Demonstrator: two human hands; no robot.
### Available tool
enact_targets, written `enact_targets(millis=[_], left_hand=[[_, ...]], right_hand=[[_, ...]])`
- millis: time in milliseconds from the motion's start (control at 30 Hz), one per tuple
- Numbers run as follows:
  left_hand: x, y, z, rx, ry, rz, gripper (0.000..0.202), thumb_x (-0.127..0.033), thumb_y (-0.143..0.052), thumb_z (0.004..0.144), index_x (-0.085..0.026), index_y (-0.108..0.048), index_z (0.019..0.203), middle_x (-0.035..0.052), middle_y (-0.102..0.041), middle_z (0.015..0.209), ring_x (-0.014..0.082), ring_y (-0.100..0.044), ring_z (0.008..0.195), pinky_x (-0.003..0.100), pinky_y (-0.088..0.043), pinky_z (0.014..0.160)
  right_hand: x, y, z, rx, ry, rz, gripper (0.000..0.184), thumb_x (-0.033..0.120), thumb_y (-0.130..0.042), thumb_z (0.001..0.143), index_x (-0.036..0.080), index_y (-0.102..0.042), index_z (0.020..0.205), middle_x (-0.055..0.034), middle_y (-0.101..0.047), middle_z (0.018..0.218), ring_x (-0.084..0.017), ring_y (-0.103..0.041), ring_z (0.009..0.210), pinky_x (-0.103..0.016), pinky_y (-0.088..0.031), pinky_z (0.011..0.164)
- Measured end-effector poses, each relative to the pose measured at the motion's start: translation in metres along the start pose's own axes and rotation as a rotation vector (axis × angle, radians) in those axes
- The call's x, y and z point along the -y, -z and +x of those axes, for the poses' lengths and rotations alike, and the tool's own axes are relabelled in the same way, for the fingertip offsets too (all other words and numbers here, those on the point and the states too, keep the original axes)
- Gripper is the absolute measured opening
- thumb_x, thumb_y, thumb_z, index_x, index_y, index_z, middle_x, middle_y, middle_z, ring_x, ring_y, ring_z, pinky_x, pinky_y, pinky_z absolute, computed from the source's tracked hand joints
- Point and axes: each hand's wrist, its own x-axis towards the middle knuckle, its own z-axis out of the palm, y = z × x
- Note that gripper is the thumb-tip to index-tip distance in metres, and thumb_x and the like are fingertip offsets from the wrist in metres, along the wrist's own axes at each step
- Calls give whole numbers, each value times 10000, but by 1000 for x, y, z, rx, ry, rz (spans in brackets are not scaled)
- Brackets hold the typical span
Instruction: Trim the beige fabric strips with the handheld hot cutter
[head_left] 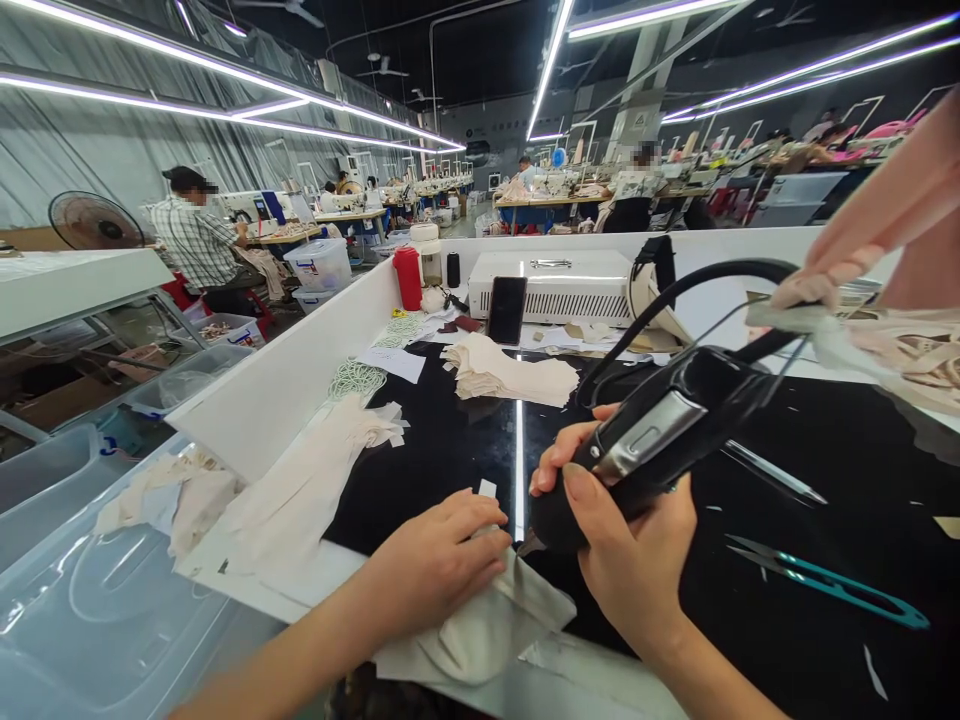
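My right hand (630, 540) is wrapped around a black corded hand tool (694, 420) with a silver metal lever along its side. The tool's rounded front end points down at the cream fabric piece (487, 625), close to its edge; whether they touch is hidden. My left hand (442, 555) has its fingers bent together over that fabric, holding it at the table's front edge. A small white tab (487, 489) sticks out beyond those fingertips. The left fingertips' undersides are out of sight.
Cream cloth stacks (510, 370) and a cloth pile (300, 480) lie on the black worktop (420, 450). Teal thread snips (832, 582) and a pen (780, 475) are at right. A phone (507, 310) leans on a white box (551, 285). Pink fabric hangs upper right.
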Motion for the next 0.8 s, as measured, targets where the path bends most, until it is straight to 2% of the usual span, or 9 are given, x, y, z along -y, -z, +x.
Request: enact_targets(millis=[167, 367, 567, 800], left_hand=[[16, 4, -1, 129, 25, -90, 264, -262, -443, 1154, -151, -661, 1255, 102, -685, 1210, 200, -665, 1136, 326, -602, 1002], [19, 11, -10, 148, 47, -82, 243, -263, -468, 1152, -190, -649, 1297, 66, -673, 1260, 170, -670, 1124, 267, -582, 1008], [17, 12, -12, 194, 13, 3, 279, -327, -538, 1120, -235, -630, 1366, 95, -639, 1308, 220, -668, 1105, 315, -615, 912], [14, 8, -15, 165, 4, 34, 274, -314, -580, 1101, -226, -657, 1349, 105, -626, 1308, 217, -647, 1140, 331, -586, 1013]], right_hand=[[0, 0, 0, 0, -5, -10, 376, 198, -788, 857, 288, -556, 1140, 41, -679, 842, -147, -650, 628, -323, -585, 610], [-1, 5, -1, 40, 1, 15, 394, 184, -795, 871, 294, -559, 1167, 40, -691, 863, -148, -668, 644, -328, -603, 640], [0, 3, -2, 45, 0, 24, 397, 165, -792, 866, 299, -566, 1163, 50, -695, 854, -146, -669, 644, -329, -606, 658], [1, 0, 1, 11, -4, 15, 378, 165, -787, 872, 296, -568, 1151, 51, -696, 840, -141, -668, 633, -322, -602, 645]])
